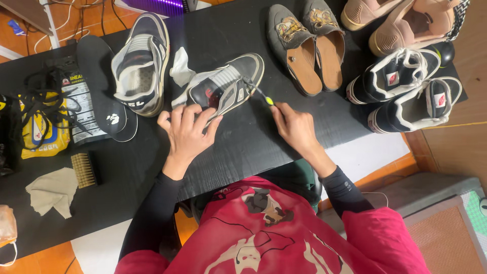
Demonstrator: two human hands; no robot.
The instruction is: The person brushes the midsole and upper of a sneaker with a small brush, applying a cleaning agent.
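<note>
Black sneaker (223,86) between slippers (307,48) and second sneaker (142,63).

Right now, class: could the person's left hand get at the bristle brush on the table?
Probably yes. The left hand rests on the grey sneaker, and the bristle brush lies on that side with only bare black table between them.

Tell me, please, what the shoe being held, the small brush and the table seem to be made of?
Shoe: smooth leather or imitation, slight sheen, with a padded fabric tongue. Small brush: likely plastic, with a dark stem and yellow-green grip; bristles unclear. Table: black board with faint wood grain, matte, probably laminate.
</note>
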